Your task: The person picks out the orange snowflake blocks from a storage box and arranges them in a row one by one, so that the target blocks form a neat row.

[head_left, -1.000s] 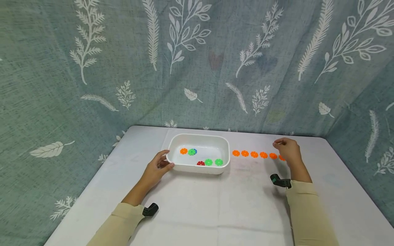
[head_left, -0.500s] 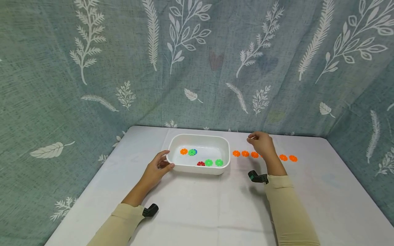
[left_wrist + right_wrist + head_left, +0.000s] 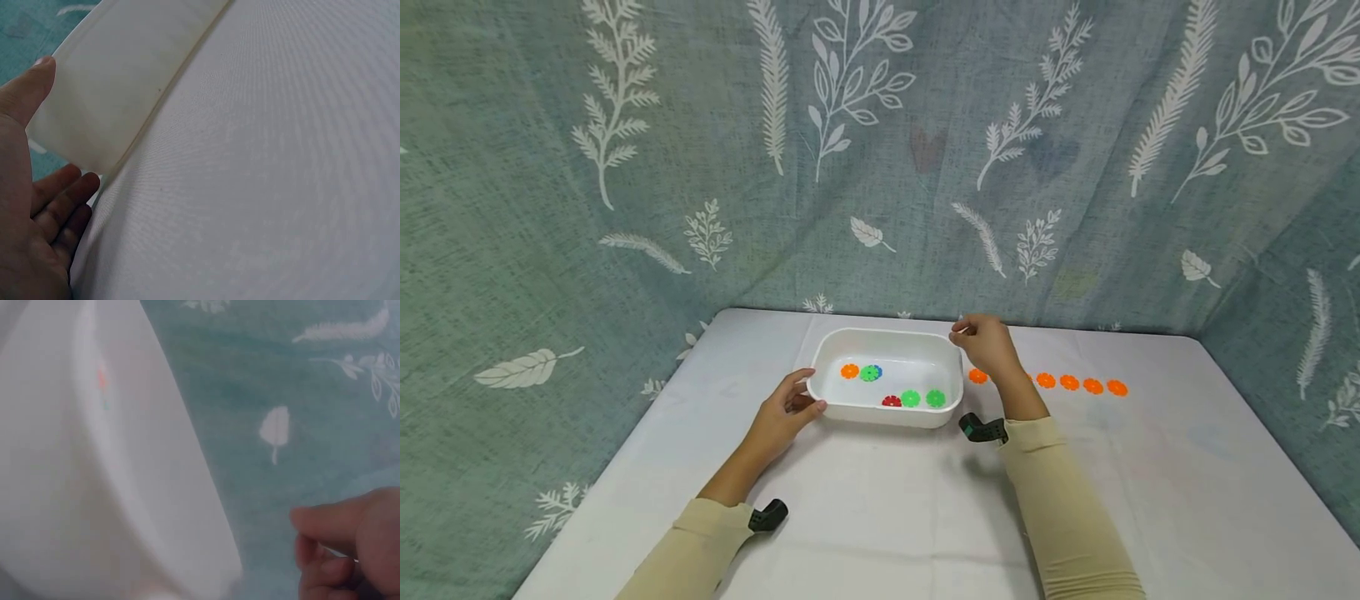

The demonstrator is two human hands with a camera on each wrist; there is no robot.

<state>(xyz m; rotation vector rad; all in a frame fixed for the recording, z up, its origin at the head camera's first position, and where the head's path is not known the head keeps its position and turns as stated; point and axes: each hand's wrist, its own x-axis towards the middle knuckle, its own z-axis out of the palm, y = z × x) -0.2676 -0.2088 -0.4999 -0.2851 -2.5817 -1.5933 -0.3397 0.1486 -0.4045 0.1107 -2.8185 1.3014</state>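
Observation:
A white plastic basin (image 3: 876, 416) stands toward the back of the table. My left hand (image 3: 782, 412) holds its left end, thumb on the front corner and fingers around the side; the left wrist view shows the thumb (image 3: 39, 87) against the basin wall. Inside lie flower-shaped plastic discs: one orange disc (image 3: 849, 372), a green disc (image 3: 869, 374) overlapping a blue one, a red disc (image 3: 891, 402) partly hidden by the front rim, and two more green discs (image 3: 922, 399). Over the back right corner, my right hand (image 3: 990, 347) hovers with fingers loosely bent and nothing visible between them.
To the right of the basin, orange discs form a row, from a near disc (image 3: 977, 376) to the far end disc (image 3: 1117, 388); my right hand and wrist hide part of it. A leaf-patterned green curtain (image 3: 880, 242) hangs behind the white-covered table (image 3: 865, 517).
My right hand has moved left from the far end of the orange row to the basin's right side, uncovering the discs at that end. My left hand stays at the basin.

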